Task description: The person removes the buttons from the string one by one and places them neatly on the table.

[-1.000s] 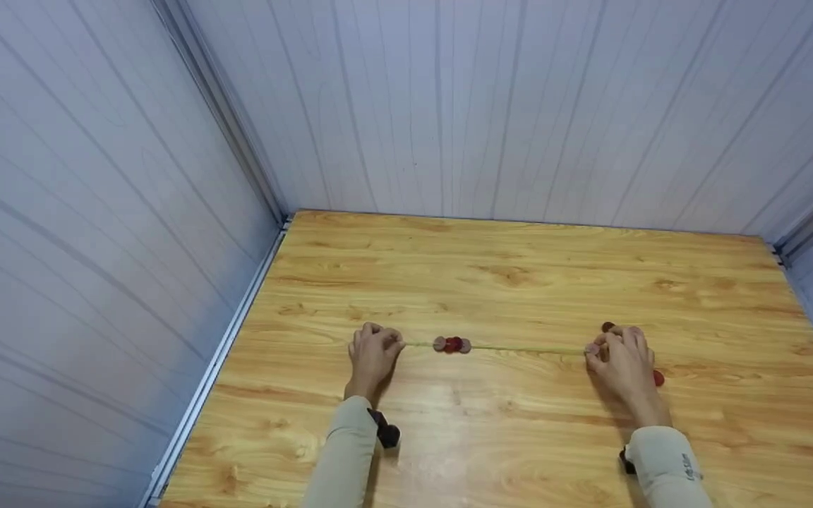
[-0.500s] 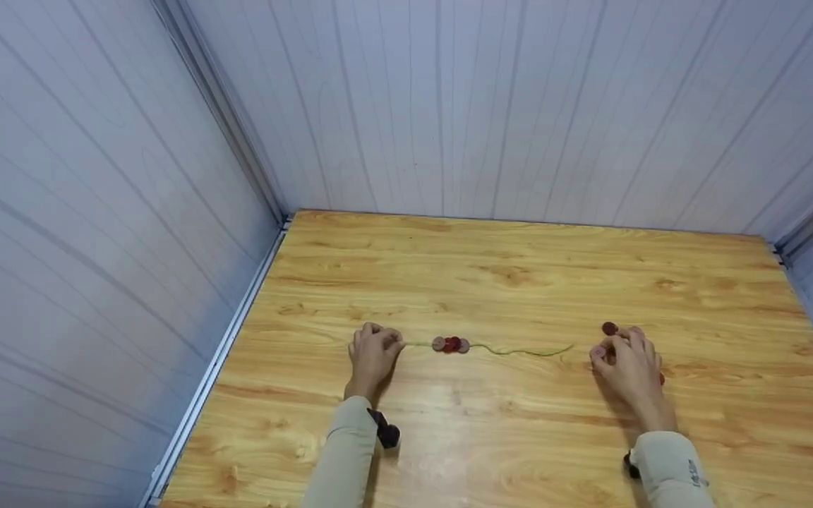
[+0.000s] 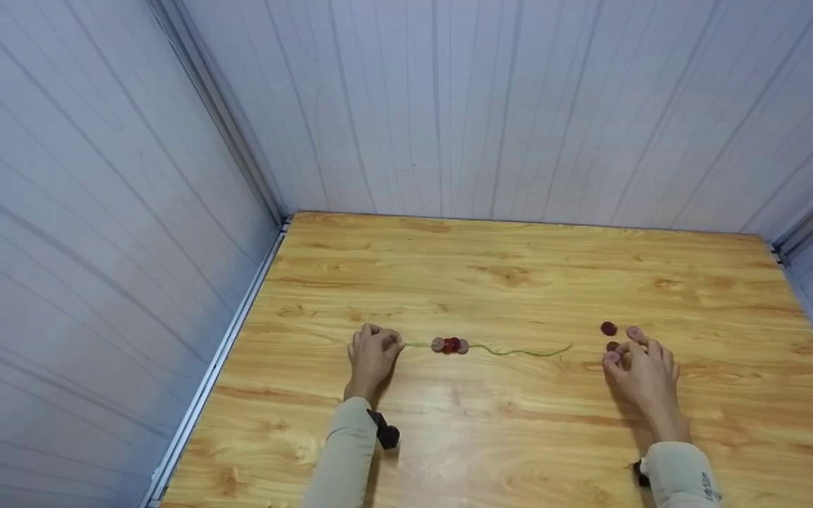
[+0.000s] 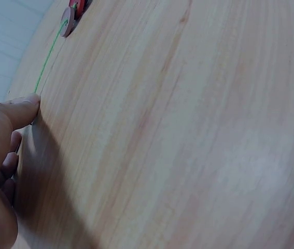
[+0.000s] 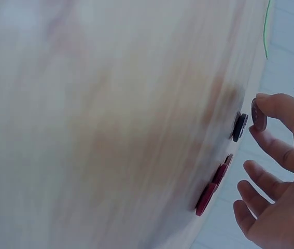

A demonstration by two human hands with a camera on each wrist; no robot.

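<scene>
My left hand (image 3: pixel 374 358) pinches the left end of a thin green string (image 3: pixel 523 352) between thumb and index finger, low over the table. Several pink and red buttons (image 3: pixel 454 345) sit overlapped on the string, right of that hand; two of them show at the top of the left wrist view. Rightward from these buttons, the string lies slack and wavy with a free end. My right hand (image 3: pixel 645 377) pinches a pinkish button (image 5: pixel 259 115) between thumb and index finger, its other fingers spread. Close to those fingertips lies a dark button (image 5: pixel 240 127).
Loose buttons lie around my right hand: a dark red button (image 3: pixel 609 329) beyond it, a pink button (image 3: pixel 634 332) by the fingers, and a red button (image 5: pixel 206 199) in the right wrist view. White panel walls (image 3: pixel 406 106) enclose the wooden table (image 3: pixel 505 451).
The string's right part, taut at my right hand a second ago, has dropped slack. My right hand has moved right and closer to me with the pinkish button. My left hand has stayed put.
</scene>
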